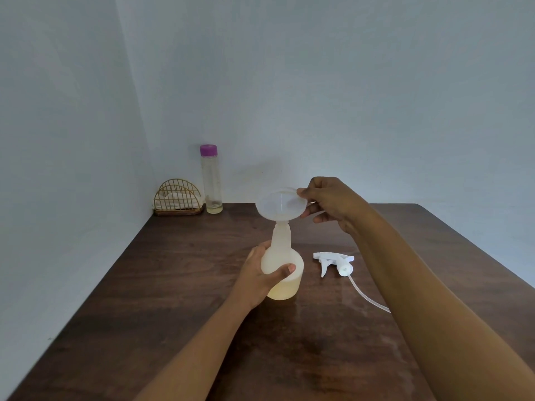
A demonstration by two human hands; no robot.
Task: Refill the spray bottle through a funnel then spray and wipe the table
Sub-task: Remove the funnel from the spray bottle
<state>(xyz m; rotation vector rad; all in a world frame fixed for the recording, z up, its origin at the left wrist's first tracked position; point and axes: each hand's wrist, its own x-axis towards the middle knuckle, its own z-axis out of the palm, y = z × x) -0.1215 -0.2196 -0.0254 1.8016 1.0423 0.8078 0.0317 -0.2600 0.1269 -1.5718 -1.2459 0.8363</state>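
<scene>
Gold wire holder point(178, 198) — pale walls point(318, 82)

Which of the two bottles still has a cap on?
The tall clear bottle by the wall, purple cap on. The spray bottle holds a funnel instead.

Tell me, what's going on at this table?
A person's left hand steadies a spray bottle holding some yellowish liquid, while the right hand pinches the rim of a funnel seated in its neck. The trigger sprayer lies unscrewed on the table. A nearly empty purple-capped bottle stands behind.
</scene>
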